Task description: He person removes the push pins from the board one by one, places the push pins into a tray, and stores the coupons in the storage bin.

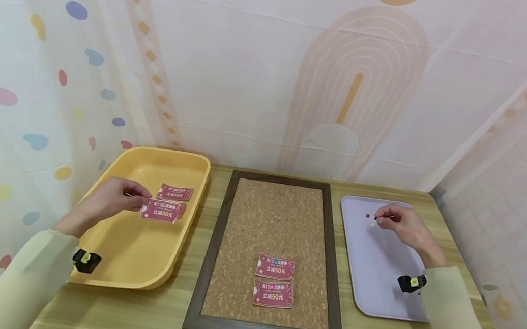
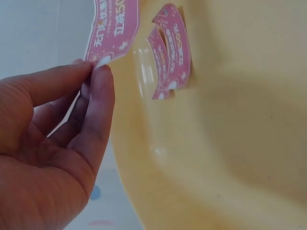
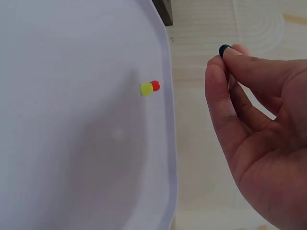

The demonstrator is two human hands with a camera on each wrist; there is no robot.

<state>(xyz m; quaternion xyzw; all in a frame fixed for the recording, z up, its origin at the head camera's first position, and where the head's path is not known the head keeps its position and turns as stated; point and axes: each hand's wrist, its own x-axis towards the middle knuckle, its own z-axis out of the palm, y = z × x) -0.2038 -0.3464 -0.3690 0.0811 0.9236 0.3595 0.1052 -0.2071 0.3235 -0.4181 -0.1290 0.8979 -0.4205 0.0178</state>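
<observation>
My left hand (image 1: 116,199) pinches a pink printed coupon (image 1: 160,211) by its edge above the yellow tray (image 1: 134,247); the left wrist view shows thumb and forefinger on the coupon's corner (image 2: 114,28). Two more coupons (image 2: 178,48) lie overlapping in that tray. Over the lilac tray (image 1: 375,274), my right hand (image 1: 403,226) holds a small dark pushpin (image 3: 224,50) between thumb and fingertips. A yellow pin (image 3: 146,88) and a red pin (image 3: 155,86) lie in the lilac tray.
Between the trays lies a dark-framed cork board (image 1: 250,225). Near its lower end are two coupons, one above the other: the upper coupon (image 1: 274,270) bears a blue pin, the lower coupon (image 1: 272,296) a pink one. A patterned curtain (image 1: 251,72) hangs behind the table.
</observation>
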